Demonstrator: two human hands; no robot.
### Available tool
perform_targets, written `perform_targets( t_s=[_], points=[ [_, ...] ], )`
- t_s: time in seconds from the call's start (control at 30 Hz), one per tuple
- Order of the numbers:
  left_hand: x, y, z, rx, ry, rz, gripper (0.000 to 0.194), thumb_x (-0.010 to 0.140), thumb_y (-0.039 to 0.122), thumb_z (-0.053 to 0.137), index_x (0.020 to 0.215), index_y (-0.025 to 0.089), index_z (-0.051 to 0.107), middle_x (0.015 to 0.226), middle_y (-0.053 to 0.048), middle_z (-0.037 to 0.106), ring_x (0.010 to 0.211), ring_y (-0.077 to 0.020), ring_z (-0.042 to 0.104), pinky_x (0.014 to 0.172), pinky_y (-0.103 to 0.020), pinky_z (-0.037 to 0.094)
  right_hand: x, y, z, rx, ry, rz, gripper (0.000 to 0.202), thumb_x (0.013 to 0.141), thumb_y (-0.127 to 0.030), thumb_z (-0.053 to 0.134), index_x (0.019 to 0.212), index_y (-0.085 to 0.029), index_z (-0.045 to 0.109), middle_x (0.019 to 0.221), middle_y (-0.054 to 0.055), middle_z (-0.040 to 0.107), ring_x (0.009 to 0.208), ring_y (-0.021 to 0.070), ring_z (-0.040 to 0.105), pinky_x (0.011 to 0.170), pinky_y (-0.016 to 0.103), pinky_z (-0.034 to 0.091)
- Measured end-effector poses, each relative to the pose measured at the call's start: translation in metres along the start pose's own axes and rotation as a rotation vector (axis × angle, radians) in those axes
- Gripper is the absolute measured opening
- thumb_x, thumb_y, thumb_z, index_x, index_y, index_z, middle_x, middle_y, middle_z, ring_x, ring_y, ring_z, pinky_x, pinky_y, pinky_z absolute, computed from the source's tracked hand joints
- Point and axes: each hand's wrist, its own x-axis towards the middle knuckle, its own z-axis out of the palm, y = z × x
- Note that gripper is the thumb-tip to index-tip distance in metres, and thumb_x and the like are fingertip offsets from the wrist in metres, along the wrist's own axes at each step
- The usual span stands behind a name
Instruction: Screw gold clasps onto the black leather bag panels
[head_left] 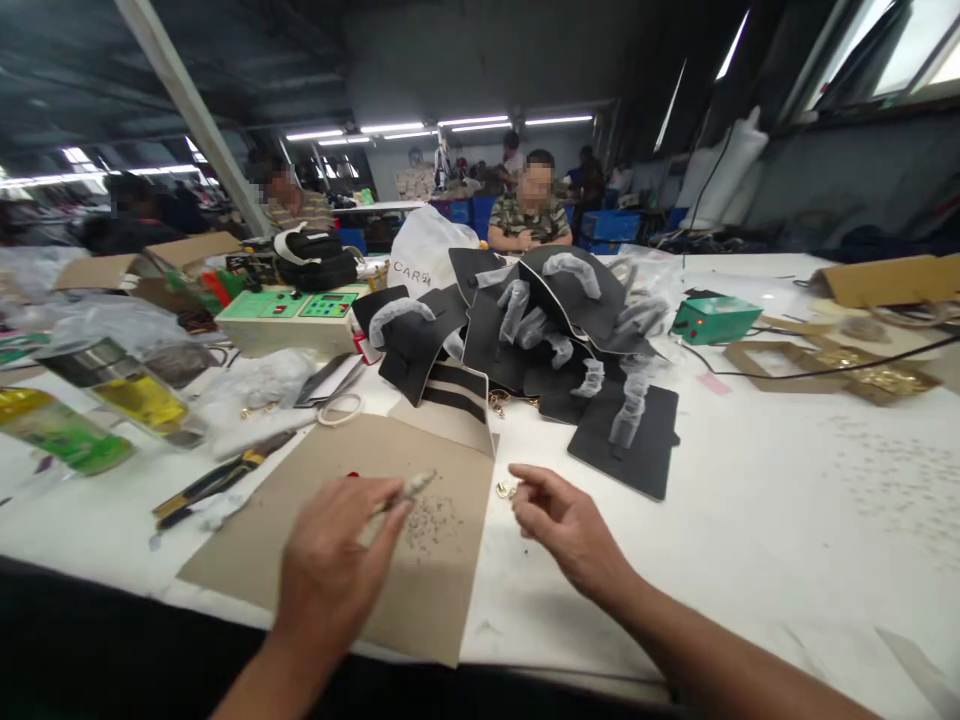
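My left hand (337, 560) is above a brown cardboard sheet (315, 500), its thumb and fingers pinched on a short, pale, stick-like piece (417, 486); the exact kind is unclear. Many tiny dark bits (435, 522) lie scattered on the sheet just beyond it. My right hand (562, 525) hovers over the white table with fingers loosely bent and apart, nothing visible in them. Beside its fingertips are small gold metal fittings (504, 490). Farther on stands a heap of black bag panels (495, 345) with plastic-wrapped handles, and a striped panel (457, 395) leans at its front.
Pliers (225, 478), a bottle with yellow liquid (135, 390) and a green-panelled machine (289, 318) are on the left. At right are a green box with a cable (716, 318), a cardboard tray of gold parts (877, 375) and scattered small bits. A person (529, 205) sits opposite.
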Motion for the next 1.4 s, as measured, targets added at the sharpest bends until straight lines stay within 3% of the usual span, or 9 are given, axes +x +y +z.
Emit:
perform_targets(
  t_s=[0.1, 0.17, 0.27, 0.4, 0.47, 0.6, 0.97, 1.23, 1.4],
  points=[
    [-0.012, 0.083, 0.039, -0.166, -0.032, -0.049, 0.010, 0.099, 0.025, 0.068, 0.109, 0.026, 0.071, 0.097, -0.003, 0.077, 0.090, -0.0216, 0.069, 0.082, -0.035, 0.053, 0.003, -0.010, 0.015, 0.141, -0.145, 0.085, 0.049, 0.086, -0.055, 0.081, 0.118, -0.018, 0.075, 0.072, 0.000, 0.064, 0.061, 0.0142, 0.057, 0.060, 0.028, 0.049],
    [-0.016, 0.106, 0.060, -0.215, 0.002, -0.136, 0.011, 0.100, 0.024, 0.066, 0.110, 0.026, 0.070, 0.096, -0.002, 0.076, 0.092, -0.0216, 0.069, 0.083, -0.035, 0.054, 0.009, -0.010, 0.014, 0.160, -0.137, 0.081, 0.046, 0.087, -0.057, 0.079, 0.108, -0.017, 0.077, 0.067, 0.000, 0.064, 0.058, 0.0135, 0.056, 0.058, 0.027, 0.047],
    [-0.018, 0.106, 0.082, -0.153, -0.002, -0.252, 0.020, 0.097, 0.028, 0.069, 0.117, 0.024, 0.069, 0.108, -0.005, 0.076, 0.105, -0.0255, 0.067, 0.094, -0.039, 0.053, 0.025, -0.002, -0.009, 0.229, 0.042, 0.066, 0.044, 0.089, -0.060, 0.076, 0.103, -0.018, 0.075, 0.064, -0.002, 0.061, 0.055, 0.0115, 0.052, 0.054, 0.024, 0.043],
    [-0.012, 0.090, 0.109, 0.080, -0.308, -0.402, 0.032, 0.096, 0.033, 0.069, 0.123, 0.017, 0.068, 0.112, -0.010, 0.073, 0.108, -0.0303, 0.064, 0.096, -0.044, 0.051, 0.050, 0.016, -0.051, 0.497, 0.423, 0.093, 0.052, 0.078, -0.066, 0.083, 0.095, -0.020, 0.066, 0.064, -0.005, 0.056, 0.054, 0.0102, 0.052, 0.050, 0.021, 0.043],
    [-0.007, 0.087, 0.124, 0.160, -0.431, -0.445, 0.030, 0.098, 0.036, 0.066, 0.121, 0.017, 0.071, 0.108, -0.011, 0.072, 0.108, -0.0316, 0.063, 0.093, -0.044, 0.050, 0.058, 0.022, -0.064, 0.575, 0.478, 0.145, 0.056, 0.075, -0.068, 0.084, 0.094, -0.020, 0.064, 0.065, -0.005, 0.056, 0.054, 0.0102, 0.053, 0.049, 0.021, 0.044],
    [0.004, 0.090, 0.144, 0.191, -0.481, -0.450, 0.023, 0.101, 0.037, 0.060, 0.109, 0.023, 0.077, 0.103, -0.008, 0.069, 0.105, -0.0293, 0.061, 0.089, -0.040, 0.048, 0.063, 0.023, -0.069, 0.599, 0.439, 0.176, 0.059, 0.073, -0.070, 0.085, 0.097, -0.020, 0.065, 0.066, -0.004, 0.058, 0.055, 0.0107, 0.054, 0.049, 0.021, 0.044],
    [0.002, 0.090, 0.143, 0.027, -0.483, -0.513, 0.017, 0.095, 0.023, 0.066, 0.108, 0.021, 0.078, 0.105, -0.009, 0.068, 0.107, -0.0280, 0.058, 0.097, -0.040, 0.045, 0.049, 0.024, -0.048, 0.526, 0.300, 0.227, 0.061, 0.072, -0.070, 0.085, 0.099, -0.018, 0.067, 0.065, -0.004, 0.059, 0.053, 0.0111, 0.054, 0.050, 0.021, 0.041],
    [-0.015, 0.099, 0.132, -0.260, -0.247, -0.683, 0.012, 0.088, 0.018, 0.068, 0.094, 0.024, 0.077, 0.097, -0.006, 0.077, 0.099, -0.0252, 0.066, 0.092, -0.037, 0.050, 0.030, 0.028, -0.033, 0.392, 0.230, 0.185, 0.053, 0.083, -0.064, 0.081, 0.108, -0.019, 0.067, 0.074, 0.000, 0.061, 0.060, 0.0148, 0.057, 0.053, 0.025, 0.046],
    [-0.044, 0.085, 0.098, -0.467, -0.038, -0.870, 0.020, 0.090, 0.025, 0.062, 0.101, 0.022, 0.079, 0.100, -0.008, 0.080, 0.093, -0.0232, 0.073, 0.084, -0.034, 0.056, 0.034, 0.009, 0.004, 0.240, 0.095, 0.130, 0.058, 0.084, -0.063, 0.080, 0.119, -0.019, 0.068, 0.075, 0.001, 0.065, 0.063, 0.0182, 0.059, 0.059, 0.030, 0.050]
  ],
)
